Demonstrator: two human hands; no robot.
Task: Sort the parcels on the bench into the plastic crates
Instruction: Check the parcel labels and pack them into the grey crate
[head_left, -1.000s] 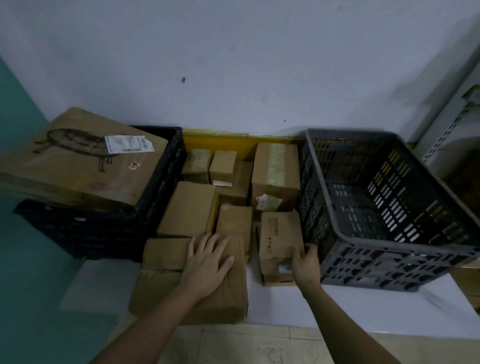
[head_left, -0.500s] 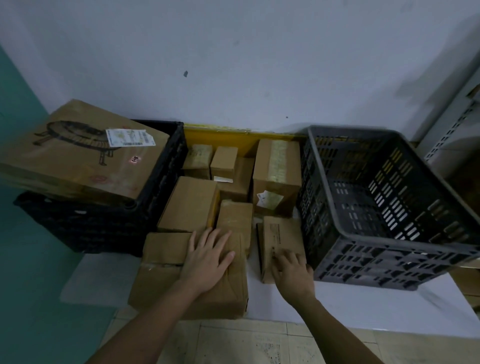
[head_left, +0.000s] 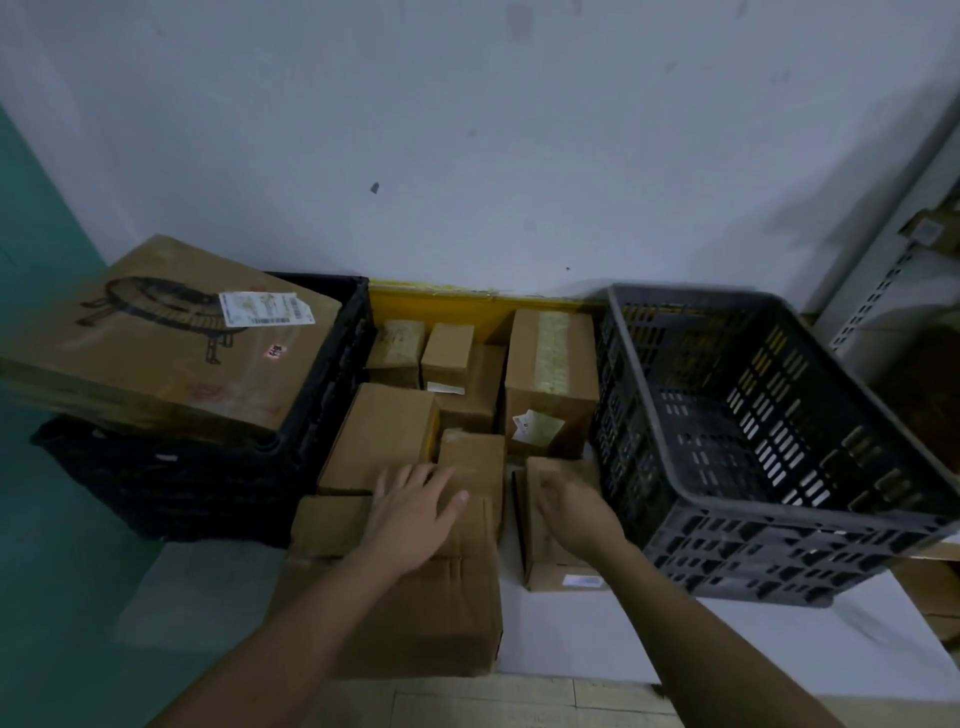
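Observation:
Several brown cardboard parcels lie on the white bench (head_left: 597, 639) between two crates. My left hand (head_left: 415, 506) rests flat, fingers spread, on the large front parcel (head_left: 426, 608). My right hand (head_left: 576, 512) sits on the small upright parcel (head_left: 550, 566) beside the grey crate (head_left: 779, 556), with its fingers curled over the parcel's top. The grey crate on the right is tilted and holds nothing. On the left, the black crate (head_left: 208, 483) carries a big flat box (head_left: 156, 358) with a shipping label.
Behind my hands lie a medium parcel (head_left: 384, 431), a taped tall parcel (head_left: 550, 374) and small parcels (head_left: 447, 348) against a yellow board (head_left: 431, 304). Metal shelving (head_left: 893, 270) stands at the far right. Tiled floor shows below the bench edge.
My right hand moved from the small parcel's right side onto its top and its fingers curled over it. The parcel now stands closer to the grey crate. My left hand stayed put.

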